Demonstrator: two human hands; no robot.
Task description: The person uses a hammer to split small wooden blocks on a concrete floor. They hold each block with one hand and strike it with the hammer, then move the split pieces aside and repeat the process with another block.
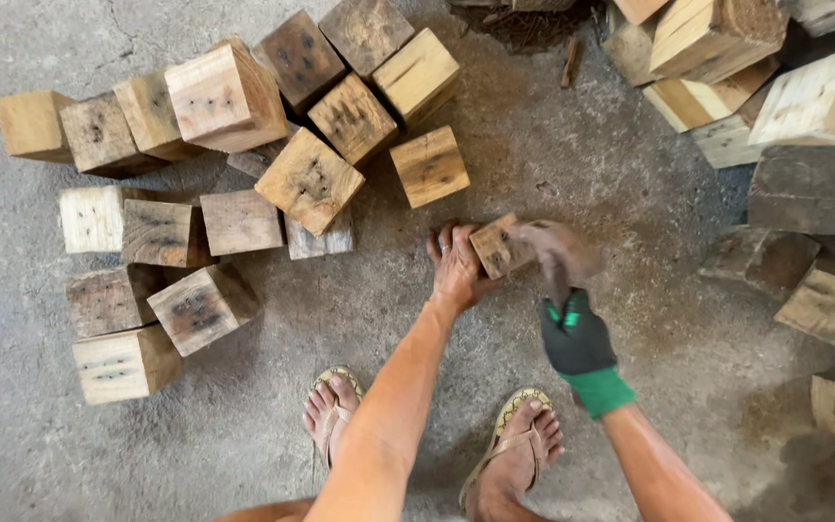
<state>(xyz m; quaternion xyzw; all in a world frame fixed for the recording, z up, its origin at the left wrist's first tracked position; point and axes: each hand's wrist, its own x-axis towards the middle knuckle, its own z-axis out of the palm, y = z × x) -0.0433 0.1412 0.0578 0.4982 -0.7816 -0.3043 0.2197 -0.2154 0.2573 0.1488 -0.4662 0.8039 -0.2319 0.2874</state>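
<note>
Left hand point(456, 271) grips wooden block point(500, 246); gloved right hand point(572, 324) beside.

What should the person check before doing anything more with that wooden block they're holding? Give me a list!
1. Left hand steadies the wooden block: ok, the bare hand lies against its side.
2. Right hand protected: ok, it wears a dark glove with a green cuff.
3. Tool in the right hand: cannot tell, it is blurred.
4. Left fingers away from the tool: not ok, they sit right by the block.
5. Feet covered: not ok, open sandals.
6. Floor space around the block: ok, the block pile lies apart.
</note>
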